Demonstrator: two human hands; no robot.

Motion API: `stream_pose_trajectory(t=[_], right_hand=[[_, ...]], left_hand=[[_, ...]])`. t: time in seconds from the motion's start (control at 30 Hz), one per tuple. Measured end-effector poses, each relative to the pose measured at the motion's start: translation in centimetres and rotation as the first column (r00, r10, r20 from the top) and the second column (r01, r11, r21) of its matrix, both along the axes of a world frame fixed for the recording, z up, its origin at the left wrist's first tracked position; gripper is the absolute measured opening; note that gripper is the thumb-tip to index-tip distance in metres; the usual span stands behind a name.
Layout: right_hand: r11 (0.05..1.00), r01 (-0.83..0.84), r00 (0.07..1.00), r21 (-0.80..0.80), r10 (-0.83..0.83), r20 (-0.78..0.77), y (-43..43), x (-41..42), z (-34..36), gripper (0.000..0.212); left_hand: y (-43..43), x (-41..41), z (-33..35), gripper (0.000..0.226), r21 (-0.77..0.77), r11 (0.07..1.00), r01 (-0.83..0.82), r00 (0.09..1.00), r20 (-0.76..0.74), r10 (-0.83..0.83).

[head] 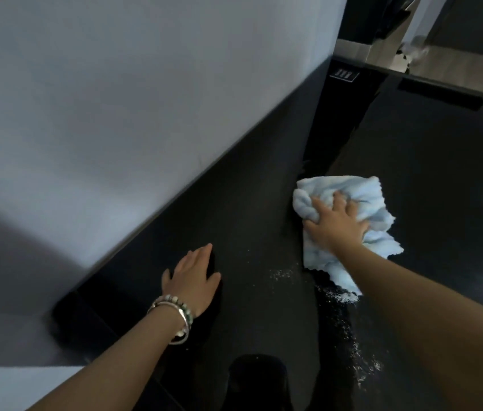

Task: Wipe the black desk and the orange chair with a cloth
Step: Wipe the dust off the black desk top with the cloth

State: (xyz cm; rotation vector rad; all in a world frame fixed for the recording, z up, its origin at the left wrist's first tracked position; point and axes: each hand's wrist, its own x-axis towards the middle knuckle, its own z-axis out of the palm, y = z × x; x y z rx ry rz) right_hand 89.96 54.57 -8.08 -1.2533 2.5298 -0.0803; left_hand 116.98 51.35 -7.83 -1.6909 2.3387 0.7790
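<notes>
Black desk, one blue cloth under right hand, perhaps crumbs

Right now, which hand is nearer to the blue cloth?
Right. The right hand holds the blue cloth; the left hand rests on the desk, apart to its left.
</notes>
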Motion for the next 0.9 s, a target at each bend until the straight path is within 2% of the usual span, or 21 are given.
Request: stream_pose_trajectory(t=[0.07, 0.13, 0.17, 0.27, 0.33, 0.43, 0.57, 0.63, 0.7, 0.77, 0.83, 0.9], right_hand=[[0.996, -0.070, 0.997, -0.060, 0.072, 0.042, -1.4, 2.9, -0.1, 0.054], [0.982, -0.177, 0.976, -0.061, 0.183, 0.121, -2.9, 6.3, 0.2, 0.052], [0.968, -0.246, 0.958, -0.053, 0.251, 0.140, -3.3, 8.1, 0.2, 0.051], [0.880, -0.470, 0.879, -0.067, 0.474, 0.059, -2.7, 12.1, -0.2, 0.045], [0.807, -0.584, 0.811, -0.084, 0.586, -0.009, -1.2, 12.7, -0.2, 0.042], [0.763, -0.635, 0.771, -0.121, 0.635, -0.045, 1.6, 12.6, 0.1, 0.035], [0.803, -0.582, 0.811, -0.131, 0.585, -0.020, 5.8, 12.7, 0.2, 0.033], [0.840, -0.537, 0.843, -0.070, 0.532, -0.078, 7.6, 12.9, 0.7, 0.032], [0.915, -0.401, 0.913, -0.043, 0.396, -0.096, 8.8, 13.1, 1.9, 0.030], [0.957, -0.265, 0.961, -0.117, 0.251, -0.119, 8.6, 14.2, 3.0, 0.030], [0.946, -0.214, 0.971, -0.244, 0.177, -0.162, 7.2, 16.7, 3.5, 0.032], [0.921, -0.255, 0.967, -0.295, 0.235, -0.104, 5.5, 20.6, 2.9, 0.040]], left_hand=[[-0.1, 1.7, -0.4, 0.058, -0.068, 0.995, -0.068, 0.985, -0.166, 0.056], [0.0, 2.8, -0.9, 0.054, -0.057, 0.977, -0.205, 0.922, -0.346, 0.173], [-0.1, 3.0, -1.0, 0.052, 0.009, 0.952, -0.307, 0.851, -0.445, 0.279], [-0.5, 3.0, -0.7, 0.048, 0.281, 0.800, -0.531, 0.515, -0.642, 0.568], [-0.7, 3.1, -0.6, 0.045, 0.323, 0.762, -0.562, 0.442, -0.661, 0.607], [-0.2, 3.3, -0.9, 0.045, 0.295, 0.798, -0.525, 0.508, -0.644, 0.572], [1.0, 3.6, -1.4, 0.044, 0.233, 0.867, -0.441, 0.629, -0.609, 0.484], [1.4, 4.0, -1.2, 0.041, 0.271, 0.860, -0.433, 0.593, -0.633, 0.498], [1.4, 4.6, -0.7, 0.039, 0.349, 0.824, -0.447, 0.499, -0.667, 0.553], [1.4, 5.7, -0.5, 0.038, 0.389, 0.792, -0.471, 0.442, -0.673, 0.594], [1.6, 6.9, -0.4, 0.038, 0.364, 0.790, -0.494, 0.458, -0.663, 0.592], [2.1, 8.2, -0.4, 0.038, 0.286, 0.799, -0.529, 0.500, -0.655, 0.566]])
